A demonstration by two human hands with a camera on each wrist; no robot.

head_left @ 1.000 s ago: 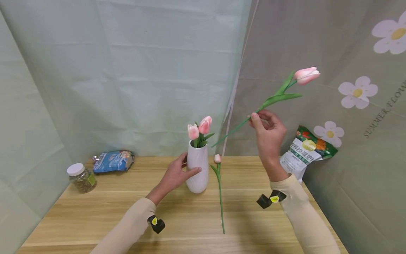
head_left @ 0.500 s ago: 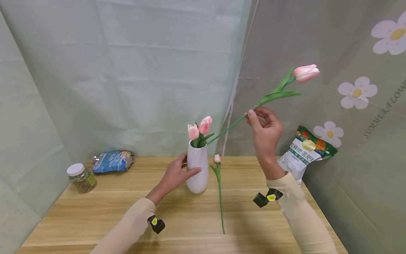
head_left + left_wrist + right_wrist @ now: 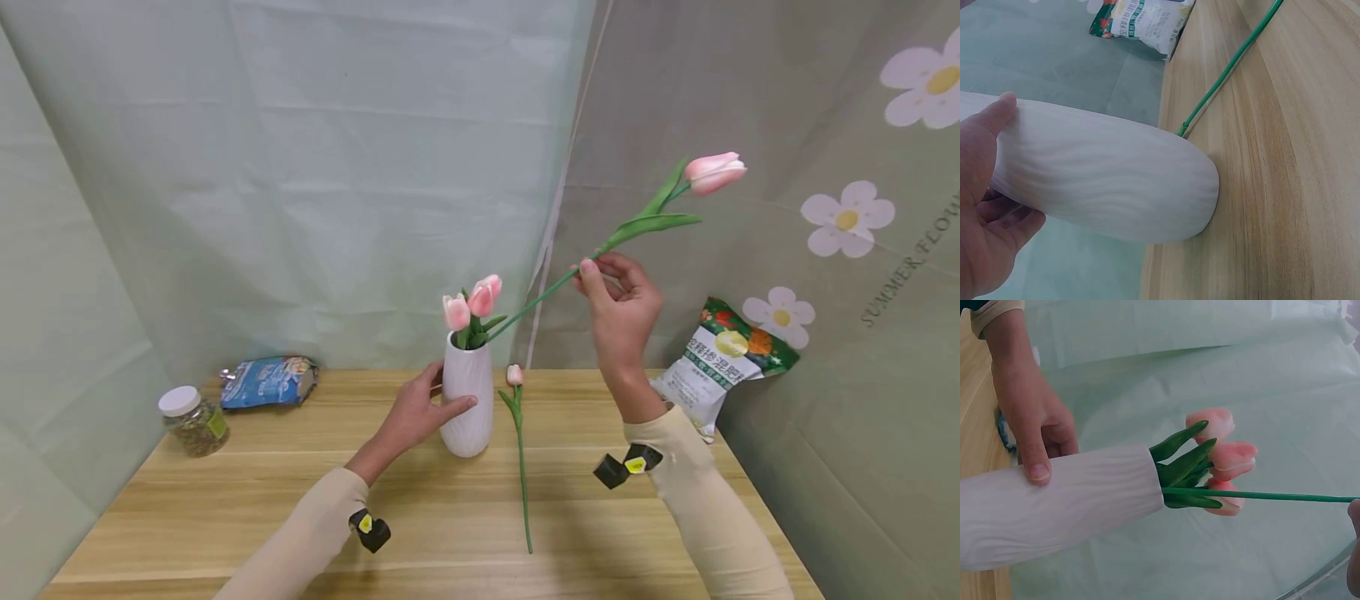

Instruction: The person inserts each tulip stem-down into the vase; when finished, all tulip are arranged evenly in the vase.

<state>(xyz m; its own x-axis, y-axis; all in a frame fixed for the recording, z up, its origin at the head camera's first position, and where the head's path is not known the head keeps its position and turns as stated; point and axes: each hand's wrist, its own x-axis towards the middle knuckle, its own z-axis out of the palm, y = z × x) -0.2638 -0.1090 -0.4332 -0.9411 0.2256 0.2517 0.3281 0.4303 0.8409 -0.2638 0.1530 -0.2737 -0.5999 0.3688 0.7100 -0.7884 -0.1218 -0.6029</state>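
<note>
A white ribbed vase (image 3: 468,408) stands upright on the table with several pink tulips (image 3: 1233,460) in its mouth. My left hand (image 3: 422,406) grips it from the left, thumb across the front and fingers round the back. Higher up on the right, my right hand (image 3: 624,308) pinches the green stem of another pink tulip (image 3: 715,173) between thumb and fingers. That tulip slants, bloom to the upper right, and its stem's lower end is at the vase mouth; leaves partly hide the tip. One more tulip (image 3: 519,425) lies on the table just right of the vase.
At the back left are a jar (image 3: 197,423) with a white lid and a blue bag (image 3: 268,382). A white and green bag (image 3: 720,362) leans at the right edge of the wooden table (image 3: 420,525). Fabric curtains (image 3: 360,183) hang behind and beside it.
My right hand has moved left and slightly up with the tulip, bringing the stem's lower end from beside the vase to its mouth. The left hand and vase have stayed put.
</note>
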